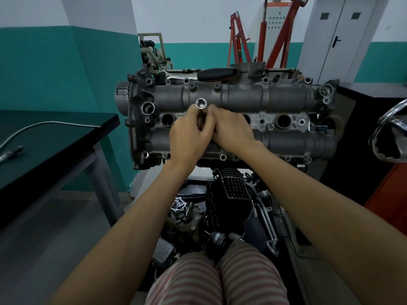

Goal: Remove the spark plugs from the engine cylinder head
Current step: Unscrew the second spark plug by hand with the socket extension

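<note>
The cylinder head (pixel 242 100) sits at the centre of the view, its top face toward the camera, with a row of round plug wells between the two cam housings. One open well (pixel 167 119) shows at the left of the row and another (pixel 283 121) at the right; no spark plug itself is visible. A bright metal socket tube (pixel 201 105) stands out of the row between them, its open end toward the camera. The left hand (pixel 189 137) grasps the tube with curled fingers. The right hand (pixel 232 130) lies against it, fingers bent toward the tube; whether they grip it cannot be told. A ratchet with a black handle (pixel 217 74) rests on the far edge of the head. Left of the engine, a dark worktop (pixel 55 137) carries a bent metal tube (pixel 33 128). Loose engine parts (pixel 220 208) lie below.
</note>
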